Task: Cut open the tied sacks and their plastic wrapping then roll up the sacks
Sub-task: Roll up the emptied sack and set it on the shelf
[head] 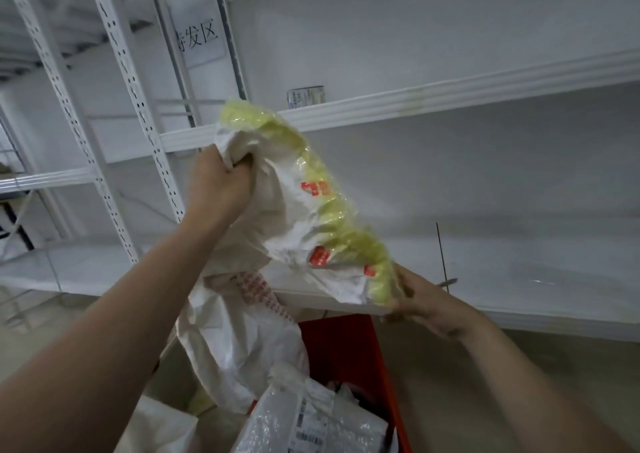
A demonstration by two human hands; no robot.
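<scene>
- Clenched tight around the bunched top of a crumpled white woven sack (294, 210) with red print and a yellow plastic strip along one edge: the left grip (221, 182).
- Pinching the low end of that yellow strip, a bit blurry: the right grip (420, 302).
- Held up in the air between both, stretched on a slant, in front of white metal shelves (450, 90).
- Likely pulled tight like this to flatten it for rolling up.
- Hanging below, more white sack cloth (239, 345), down beside a red plastic crate (346, 341).
- Inside the crate, a white plastic parcel with a barcode label (311, 418).
- No cutter in either grip, so probably past the cutting on this one.
</scene>
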